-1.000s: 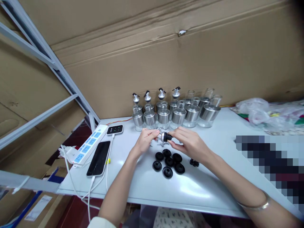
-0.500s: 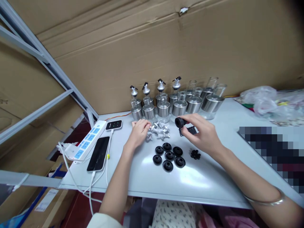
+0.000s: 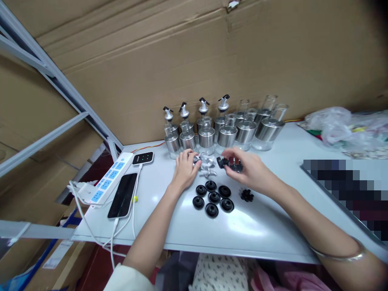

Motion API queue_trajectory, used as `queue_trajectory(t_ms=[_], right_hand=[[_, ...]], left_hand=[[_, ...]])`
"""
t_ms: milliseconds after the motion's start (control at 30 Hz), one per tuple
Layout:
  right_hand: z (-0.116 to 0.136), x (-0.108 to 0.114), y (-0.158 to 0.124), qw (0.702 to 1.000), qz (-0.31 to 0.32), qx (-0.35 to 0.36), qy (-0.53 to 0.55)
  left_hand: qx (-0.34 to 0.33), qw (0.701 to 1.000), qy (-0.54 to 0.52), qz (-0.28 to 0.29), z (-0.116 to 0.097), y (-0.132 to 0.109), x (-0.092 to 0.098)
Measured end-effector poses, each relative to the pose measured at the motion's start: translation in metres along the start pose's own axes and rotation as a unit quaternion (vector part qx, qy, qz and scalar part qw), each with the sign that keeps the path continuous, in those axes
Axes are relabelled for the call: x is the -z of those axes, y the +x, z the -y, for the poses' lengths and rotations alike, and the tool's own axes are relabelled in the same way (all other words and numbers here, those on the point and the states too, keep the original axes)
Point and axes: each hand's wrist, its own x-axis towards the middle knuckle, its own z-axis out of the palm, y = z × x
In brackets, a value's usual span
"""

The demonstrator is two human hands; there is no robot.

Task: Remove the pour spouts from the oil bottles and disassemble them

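My left hand (image 3: 185,169) is at the left side of a cluster of silver spout pieces (image 3: 208,172), thumb and forefinger closing on one of them. Between the thumb and fingers of my right hand (image 3: 247,167) is a black stopper (image 3: 222,162), its round end turned left towards the silver pieces. Small black parts (image 3: 235,165) lie behind and under that hand, partly hidden. Nearer me, several round black stopper discs (image 3: 214,197) lie on the grey table (image 3: 182,226). A small pile of black pieces (image 3: 247,195) sits to their right.
Glass bottles with steel bands (image 3: 207,137) stand in rows along the cardboard wall (image 3: 145,81); some carry silver pourers (image 3: 203,106). On the left are a power strip (image 3: 108,178), a phone (image 3: 123,196), a small device (image 3: 143,158) and white cables. Plastic bags (image 3: 336,123) lie at right.
My left hand has moved right onto the silver pieces. My right hand has lowered and shifted left with the black stopper, so both hands are closer together. The view has shifted slightly.
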Motion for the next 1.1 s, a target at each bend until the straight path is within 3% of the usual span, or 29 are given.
queue_trajectory(t_ms=[167,267,567,767,1100], right_hand=[[-0.013,-0.004,-0.002,0.985,0.172,-0.014,-0.019],[-0.016,-0.008,-0.005,0.975,0.221,-0.015,-0.029],[-0.002,-0.008,-0.006,0.976,0.214,-0.024,0.036],[-0.007,-0.011,-0.002,0.992,0.111,-0.063,0.003],[-0.013,-0.022,-0.007,0.985,0.164,-0.049,0.031]], left_hand=[[0.014,0.999,-0.02,-0.033,-0.001,0.002,-0.01],[0.005,0.999,-0.026,-0.023,-0.001,0.003,-0.01],[-0.041,0.998,-0.046,0.013,-0.004,0.003,-0.005],[-0.052,0.995,-0.079,0.018,-0.004,0.004,-0.006],[-0.071,0.996,-0.061,0.011,-0.004,0.003,-0.005]])
